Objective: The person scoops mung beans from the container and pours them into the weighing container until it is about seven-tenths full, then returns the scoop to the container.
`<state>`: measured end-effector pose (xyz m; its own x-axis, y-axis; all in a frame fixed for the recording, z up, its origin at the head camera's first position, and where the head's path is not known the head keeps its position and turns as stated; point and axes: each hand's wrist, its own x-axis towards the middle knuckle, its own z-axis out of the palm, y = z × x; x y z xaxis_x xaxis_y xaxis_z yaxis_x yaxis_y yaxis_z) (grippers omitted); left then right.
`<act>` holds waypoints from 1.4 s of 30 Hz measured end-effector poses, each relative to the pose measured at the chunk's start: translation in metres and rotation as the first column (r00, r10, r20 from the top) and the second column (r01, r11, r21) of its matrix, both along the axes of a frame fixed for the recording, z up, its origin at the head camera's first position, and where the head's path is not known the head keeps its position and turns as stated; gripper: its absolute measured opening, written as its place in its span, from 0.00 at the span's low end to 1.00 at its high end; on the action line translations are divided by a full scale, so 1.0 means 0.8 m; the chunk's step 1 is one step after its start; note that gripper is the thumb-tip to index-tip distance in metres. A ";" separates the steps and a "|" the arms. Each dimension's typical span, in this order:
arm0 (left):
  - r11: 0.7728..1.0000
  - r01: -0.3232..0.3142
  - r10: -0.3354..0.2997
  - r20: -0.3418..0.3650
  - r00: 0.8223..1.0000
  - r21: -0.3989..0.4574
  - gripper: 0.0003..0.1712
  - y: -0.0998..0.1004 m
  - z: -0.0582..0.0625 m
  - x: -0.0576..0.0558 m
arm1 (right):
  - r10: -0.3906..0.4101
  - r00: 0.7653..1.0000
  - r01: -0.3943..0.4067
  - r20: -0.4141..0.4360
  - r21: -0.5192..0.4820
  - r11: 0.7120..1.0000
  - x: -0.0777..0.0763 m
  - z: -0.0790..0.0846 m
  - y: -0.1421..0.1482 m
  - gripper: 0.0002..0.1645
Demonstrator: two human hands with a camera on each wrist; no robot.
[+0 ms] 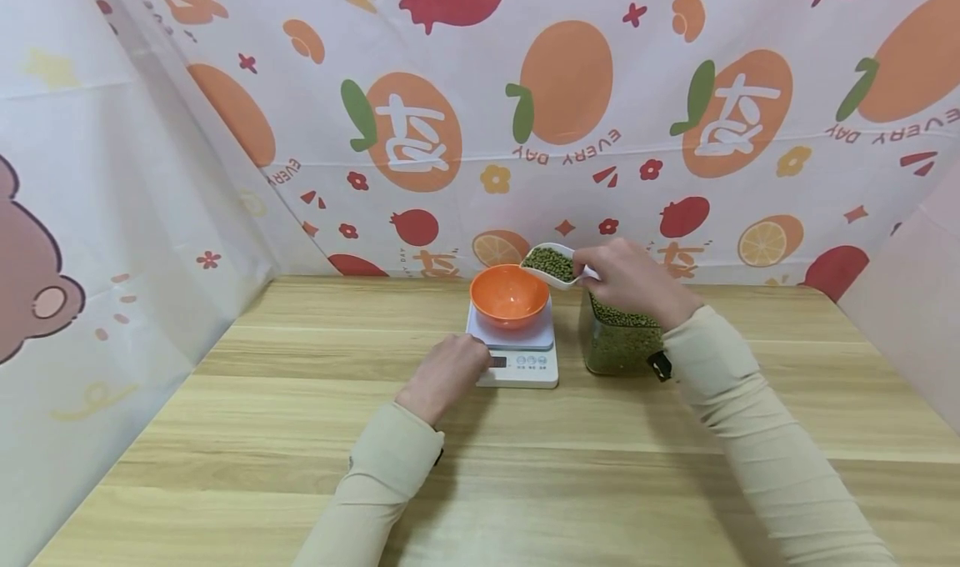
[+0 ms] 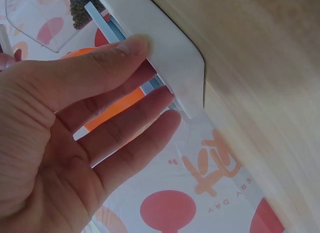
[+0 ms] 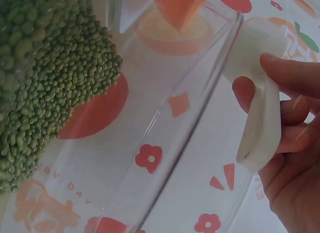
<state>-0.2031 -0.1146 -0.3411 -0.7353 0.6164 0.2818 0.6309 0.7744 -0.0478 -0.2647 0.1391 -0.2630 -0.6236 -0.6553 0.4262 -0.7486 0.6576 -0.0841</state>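
Note:
On the table a white kitchen scale [image 1: 531, 377] carries an orange bowl [image 1: 510, 296], which looks empty inside. My left hand [image 1: 447, 371] holds the scale's left front edge. In the left wrist view the thumb [image 2: 112, 53] lies against the white body, while the other fingers reach to its far side. A white scoop [image 1: 558, 281] heaped with green mung beans [image 1: 550, 263] is in my right hand [image 1: 630, 275], its tip over the bowl's right rim. The right wrist view shows the scoop's handle [image 3: 262, 128] between thumb and fingers.
Right of the scale stands a clear square container [image 1: 618, 350] of mung beans, below my right forearm. A fruit-print cloth [image 1: 480, 150] hangs along the table's back edge, with more cloth at both sides. The wooden tabletop [image 1: 262, 434] extends to the front.

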 end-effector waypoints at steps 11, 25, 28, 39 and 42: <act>1.000 -0.022 0.022 0.041 0.999 -0.013 0.11 -0.001 -0.001 -0.003 | -0.022 0.999 0.020 0.049 0.049 0.999 0.000 0.000 -0.008 0.06; 1.000 -0.002 0.002 -0.004 1.000 0.009 0.13 0.001 -0.002 -0.002 | -0.072 0.995 0.064 0.062 0.121 0.991 0.002 0.004 -0.012 0.07; 1.000 -0.001 0.001 -0.015 1.000 0.013 0.14 0.001 -0.003 -0.002 | -0.088 0.995 0.079 0.056 0.146 0.986 0.001 0.003 -0.013 0.07; 1.000 0.004 -0.003 -0.007 1.000 0.008 0.11 0.002 -0.001 -0.001 | -0.092 0.996 0.087 0.021 0.178 0.980 0.000 0.003 -0.015 0.07; 1.000 -0.006 0.006 0.001 1.000 -0.010 0.10 0.002 -0.002 -0.002 | -0.105 0.994 0.101 0.010 0.192 0.976 0.000 0.004 -0.016 0.07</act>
<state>-0.2046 -0.1126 -0.3424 -0.7391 0.6148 0.2753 0.6264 0.7776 -0.0549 -0.2648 0.1266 -0.2595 -0.6988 -0.6556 0.2862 -0.6758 0.7362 0.0364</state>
